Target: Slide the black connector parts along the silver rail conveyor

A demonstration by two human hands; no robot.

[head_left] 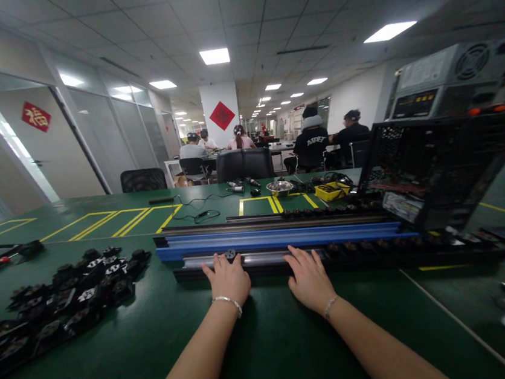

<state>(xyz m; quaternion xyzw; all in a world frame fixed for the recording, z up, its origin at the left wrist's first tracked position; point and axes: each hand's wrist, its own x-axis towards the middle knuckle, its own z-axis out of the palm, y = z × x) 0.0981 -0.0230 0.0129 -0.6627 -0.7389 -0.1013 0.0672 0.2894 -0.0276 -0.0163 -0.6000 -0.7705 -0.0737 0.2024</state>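
Observation:
A long black rail with a shiny grey channel [265,260] lies crosswise on the green table in front of me. My left hand [230,282] is at the rail's left part, with its fingertips around a small black round part [230,254] that sits at the channel. My right hand [309,279] rests on the rail farther right, fingers apart and holding nothing; its fingertips touch the rail's top. Several similar black parts [363,247] stand in a row along the rail's right part. Just behind it lie blue rails [280,237].
Many black parts [65,302] are heaped at left. An open computer case [450,167] with power supplies [445,79] on top stands at right. Farther back are a metal bowl [279,187], a yellow tray [332,191] and cables. Several people sit at tables beyond.

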